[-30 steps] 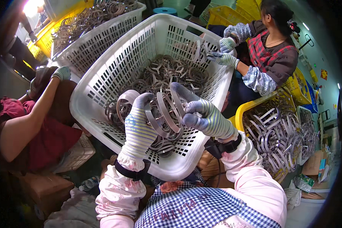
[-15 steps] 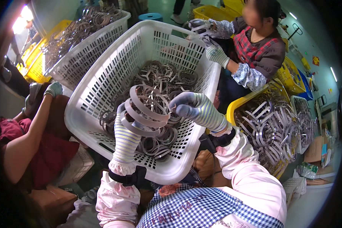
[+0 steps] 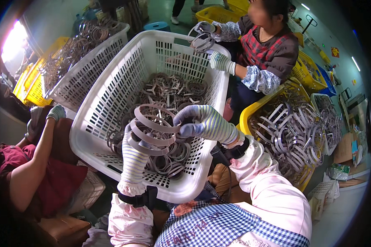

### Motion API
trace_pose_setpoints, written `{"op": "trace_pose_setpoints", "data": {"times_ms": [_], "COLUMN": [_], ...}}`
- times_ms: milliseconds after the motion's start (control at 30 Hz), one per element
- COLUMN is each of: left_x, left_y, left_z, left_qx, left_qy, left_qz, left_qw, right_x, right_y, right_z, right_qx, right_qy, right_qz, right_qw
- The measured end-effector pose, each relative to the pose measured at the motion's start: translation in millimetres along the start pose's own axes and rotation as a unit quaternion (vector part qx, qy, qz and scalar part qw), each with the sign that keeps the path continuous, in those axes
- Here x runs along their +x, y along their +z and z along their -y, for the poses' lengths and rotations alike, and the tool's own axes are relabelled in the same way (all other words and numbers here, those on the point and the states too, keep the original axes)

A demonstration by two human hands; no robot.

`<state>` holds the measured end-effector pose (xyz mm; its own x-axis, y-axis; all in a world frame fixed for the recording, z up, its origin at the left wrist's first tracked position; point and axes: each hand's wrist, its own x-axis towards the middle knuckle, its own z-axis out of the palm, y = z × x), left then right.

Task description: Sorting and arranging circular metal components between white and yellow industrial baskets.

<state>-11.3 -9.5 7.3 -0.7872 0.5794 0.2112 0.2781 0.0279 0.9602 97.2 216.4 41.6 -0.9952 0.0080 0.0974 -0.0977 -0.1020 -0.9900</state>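
Observation:
Several flat grey metal band rings [image 3: 154, 128], spread like a loose coil, are held above the big white basket [image 3: 95, 144]. My left hand [image 3: 135, 162], in a striped knit glove, grips them from the lower left, its fingers partly hidden behind the bands. At their right side, my right hand [image 3: 204, 123], gloved alike, has thumb and forefinger pinched at the band ends. Below both hands, a heap of similar metal rings [image 3: 169, 88] lies inside the basket.
A co-worker [image 3: 264, 49] at the far right handles metal rings [image 3: 203, 42] over the basket's rim. Another person's arm [image 3: 35, 154] is close on the left. A yellow crate [image 3: 244, 119] full of metal bands stands right; a second white basket [image 3: 68, 91] is heaped at the far left.
My two hands stay on the rings, which now spread a little flatter and sit slightly lower. The co-worker's rings show more plainly at the basket's far corner. The whole view has shifted slightly.

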Motion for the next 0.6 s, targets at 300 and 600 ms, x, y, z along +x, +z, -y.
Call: {"op": "trace_pose_setpoints", "data": {"times_ms": [300, 600], "left_x": [-4.9, 0.2], "left_y": [11.7, 14.6], "left_z": [-19.0, -13.7], "left_qx": [-0.128, -0.229], "left_qy": [-0.094, -0.128], "left_qz": [0.055, 0.100], "left_qw": [0.986, 0.960], "right_x": [-16.8, -112.7], "right_y": [0.2, -69.4], "right_z": [26.1, 82.0], "right_qx": [-0.055, -0.050], "right_qy": [-0.029, -0.144], "right_qz": [-0.081, -0.409], "right_qw": [0.995, 0.900]}}
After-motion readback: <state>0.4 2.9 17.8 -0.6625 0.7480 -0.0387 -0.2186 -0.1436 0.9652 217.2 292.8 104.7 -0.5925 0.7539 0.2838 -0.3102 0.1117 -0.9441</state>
